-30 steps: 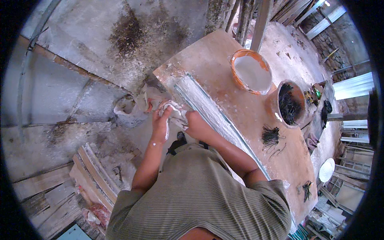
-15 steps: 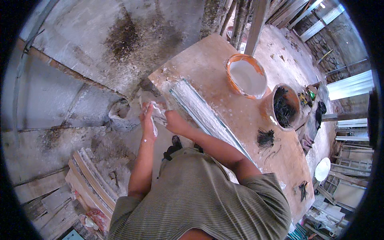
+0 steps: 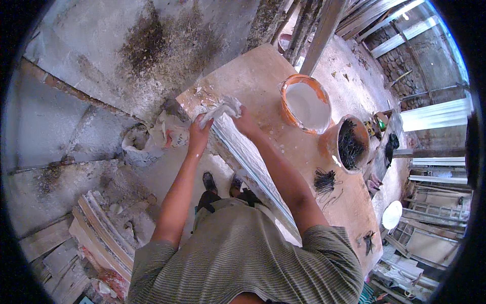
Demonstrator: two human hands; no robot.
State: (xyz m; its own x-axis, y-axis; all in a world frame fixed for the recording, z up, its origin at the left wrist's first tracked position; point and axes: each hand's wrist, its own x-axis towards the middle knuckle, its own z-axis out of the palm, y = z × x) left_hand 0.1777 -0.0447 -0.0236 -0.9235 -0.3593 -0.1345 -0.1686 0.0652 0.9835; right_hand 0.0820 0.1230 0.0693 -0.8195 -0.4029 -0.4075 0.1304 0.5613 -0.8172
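Both my hands are closed on a limp white cloth-like sheet (image 3: 225, 109), stretched between them over the far end of a long mould strip (image 3: 253, 169). My left hand (image 3: 199, 133) grips its near-left end, just beside the strip's left edge. At the other end, my right hand (image 3: 245, 123) has hold of it on the strip's right side. White plaster-like material fills the strip, with a thin pale-blue edge along it. The strip lies slantwise on a brown work table (image 3: 238, 71). My fingers are partly covered by the sheet.
An orange-rimmed bucket (image 3: 324, 93) of white liquid stands on the table. Beside it is a pot (image 3: 330, 139) of dark strands, with a loose dark bundle (image 3: 324, 180) nearby. An open white sack (image 3: 169, 131) sits left of the table. Curved boards (image 3: 104, 238) lean at lower left.
My hands have moved right and up, from beside the table to over the strip's far end. The white sheet, bunched between them before, is now spread out. The view has shifted slightly.
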